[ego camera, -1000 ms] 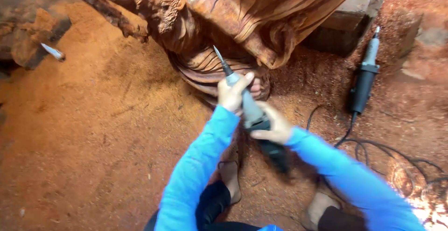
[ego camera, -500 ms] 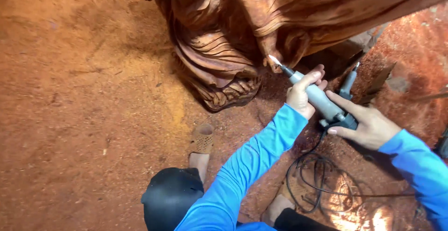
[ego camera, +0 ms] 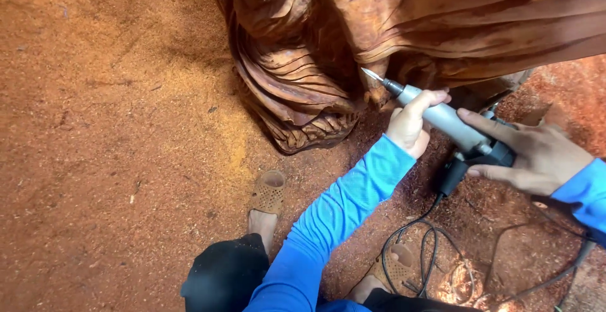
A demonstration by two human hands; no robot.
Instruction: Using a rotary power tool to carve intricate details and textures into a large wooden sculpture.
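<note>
The rotary carving tool point(ego camera: 445, 119) lies right of centre, its tip touching the carved wooden statue point(ego camera: 391, 28) at the far side. The left hand point(ego camera: 411, 123) grasps its silver barrel; the right hand point(ego camera: 536, 154) grips its dark rear end. Its cable point(ego camera: 410, 249) coils on the sawdust floor point(ego camera: 113, 135) nearby.

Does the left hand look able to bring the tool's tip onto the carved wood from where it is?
Probably yes: the left hand grips the rotary tool near its front, and nothing stands between tip and wooden sculpture.

Single head-worn view, steeply downward, close over the sawdust floor point(ego camera: 113, 160).
</note>
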